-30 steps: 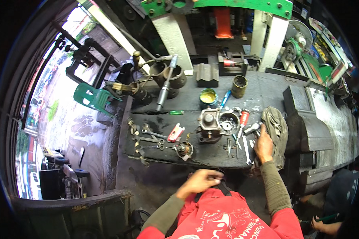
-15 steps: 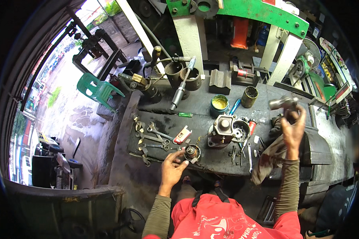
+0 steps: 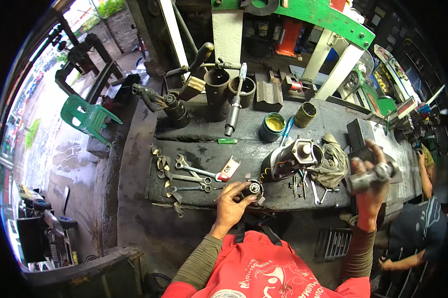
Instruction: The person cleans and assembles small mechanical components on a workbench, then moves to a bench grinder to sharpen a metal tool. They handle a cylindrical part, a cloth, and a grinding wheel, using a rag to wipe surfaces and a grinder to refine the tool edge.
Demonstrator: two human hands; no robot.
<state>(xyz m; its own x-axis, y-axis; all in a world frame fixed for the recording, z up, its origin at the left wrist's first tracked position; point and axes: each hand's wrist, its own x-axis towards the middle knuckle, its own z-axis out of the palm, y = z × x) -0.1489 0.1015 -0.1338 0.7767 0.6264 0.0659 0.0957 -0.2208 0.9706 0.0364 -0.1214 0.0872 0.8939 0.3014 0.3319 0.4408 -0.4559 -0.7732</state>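
At the bench's front edge, my left hand (image 3: 232, 201) has thumb and fingers closed on a small round motor part (image 3: 254, 189), its ringed end facing up. Raised over the bench's right side, my right hand (image 3: 370, 191) grips a blurred cylindrical metal part (image 3: 368, 180); its exact kind is unclear. Between the hands, toward the back, stands a metal motor housing (image 3: 303, 151) with a round boss on top. A bunched grey-brown rag (image 3: 329, 161) lies right of the housing. Left of my left hand are a red and white box (image 3: 227, 170) and several wrenches (image 3: 191, 179).
Behind the housing stand a tub of yellow grease (image 3: 273, 126) and a rusty can (image 3: 306, 114). Metal cylinders (image 3: 217, 89) and a V-block (image 3: 268, 96) line the back, below a green press frame (image 3: 303, 17). A co-worker in a dark shirt (image 3: 417, 228) is at the right.
The rag that hung below my right hand now lies bunched on the bench. My right hand has come lower and nearer with the metal part. The view has shifted.
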